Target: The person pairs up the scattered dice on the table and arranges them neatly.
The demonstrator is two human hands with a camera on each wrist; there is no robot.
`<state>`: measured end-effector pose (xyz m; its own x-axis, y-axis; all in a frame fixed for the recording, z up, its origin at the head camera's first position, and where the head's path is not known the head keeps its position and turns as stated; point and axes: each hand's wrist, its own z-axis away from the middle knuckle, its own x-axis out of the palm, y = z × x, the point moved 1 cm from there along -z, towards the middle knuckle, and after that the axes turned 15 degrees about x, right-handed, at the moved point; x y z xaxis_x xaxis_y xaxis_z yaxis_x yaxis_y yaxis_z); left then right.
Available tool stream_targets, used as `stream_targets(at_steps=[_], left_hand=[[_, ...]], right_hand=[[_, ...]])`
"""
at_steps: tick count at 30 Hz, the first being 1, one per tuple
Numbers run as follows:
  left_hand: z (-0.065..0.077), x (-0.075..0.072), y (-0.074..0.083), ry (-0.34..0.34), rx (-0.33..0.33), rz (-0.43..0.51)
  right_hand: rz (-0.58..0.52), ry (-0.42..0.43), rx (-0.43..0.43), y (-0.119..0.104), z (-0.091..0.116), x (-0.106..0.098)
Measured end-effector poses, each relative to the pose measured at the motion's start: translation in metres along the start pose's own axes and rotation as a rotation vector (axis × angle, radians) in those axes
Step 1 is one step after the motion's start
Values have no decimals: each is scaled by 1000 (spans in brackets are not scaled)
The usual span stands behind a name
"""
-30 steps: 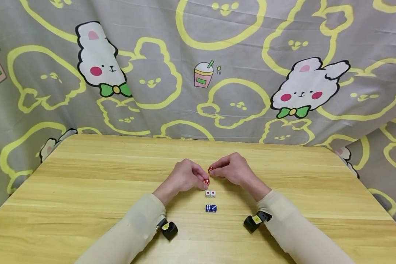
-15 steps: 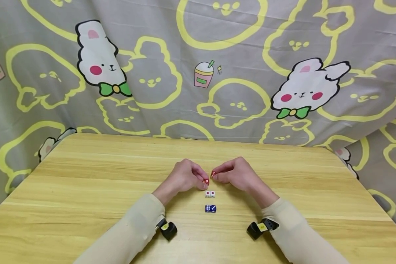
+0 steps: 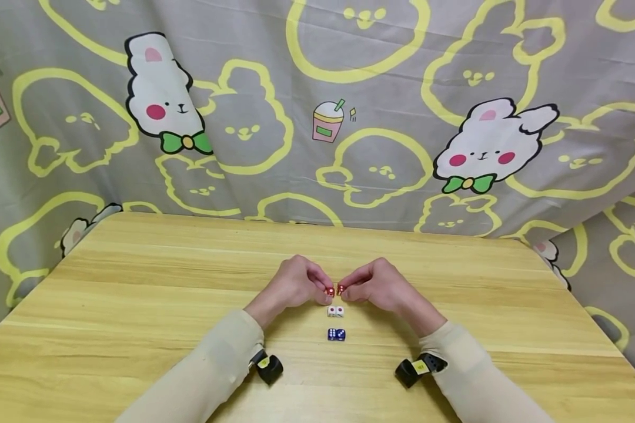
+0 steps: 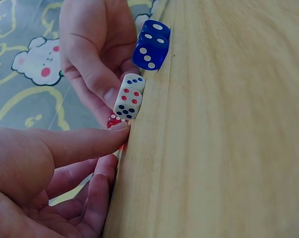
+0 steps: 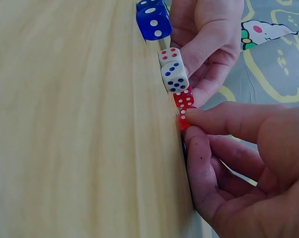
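In the head view my left hand [image 3: 295, 283] pinches a red die [image 3: 330, 292] between thumb and fingers at the table's middle. Facing it, my right hand [image 3: 377, 284] pinches a second red die [image 3: 341, 289], with a narrow gap between the two. Just nearer to me lies a pair of white dice [image 3: 336, 311] side by side, and nearer still a pair of blue dice [image 3: 336, 334]. In the right wrist view, the right thumb and finger grip one red die [image 5: 183, 119] close to the other red die [image 5: 185, 98]. Fingers partly cover both red dice.
The wooden table [image 3: 137, 294] stretches wide around the hands. A grey patterned curtain [image 3: 264, 117] hangs along its back edge and sides. Black wrist cameras [image 3: 269, 369] are strapped under both sleeves, close above the tabletop.
My right hand has come down toward me, bringing its red die from behind to level with the left one. The left hand has stayed in place holding its red die.
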<state>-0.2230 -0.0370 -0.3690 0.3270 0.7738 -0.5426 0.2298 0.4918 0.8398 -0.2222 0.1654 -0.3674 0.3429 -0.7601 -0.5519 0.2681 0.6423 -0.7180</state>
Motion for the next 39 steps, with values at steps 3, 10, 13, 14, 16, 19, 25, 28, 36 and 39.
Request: stream_targets(at_steps=[3,10,13,14,16,19,25,28,36,39], left_hand=[[0,0,0,-1,6,-3],[0,-2,-1,0,4,-21],[0,-2,-1,0,3,-23],[0,-3,0,0,2,-22],[0,-3,0,-1,1,-21],[1,-3,0,0,-1,-18],[1,-3,-1,0,1,-16],[2,-3,0,1,1,-14],[3,-2,1,2,1,-17],[3,-2,1,3,0,-22]], right_hand=[[-6,-15,-2,0,0,0],[-2,-43,-30,-2,-1,0],[0,-47,-39,-2,-1,0],[1,-49,-40,-2,-1,0],[2,-52,-45,-2,-1,1],[2,-60,-48,-3,0,1],[0,-69,-44,-3,0,1],[7,-67,-44,-3,0,1],[7,-66,-37,-3,1,2],[8,-69,-37,-4,1,1]])
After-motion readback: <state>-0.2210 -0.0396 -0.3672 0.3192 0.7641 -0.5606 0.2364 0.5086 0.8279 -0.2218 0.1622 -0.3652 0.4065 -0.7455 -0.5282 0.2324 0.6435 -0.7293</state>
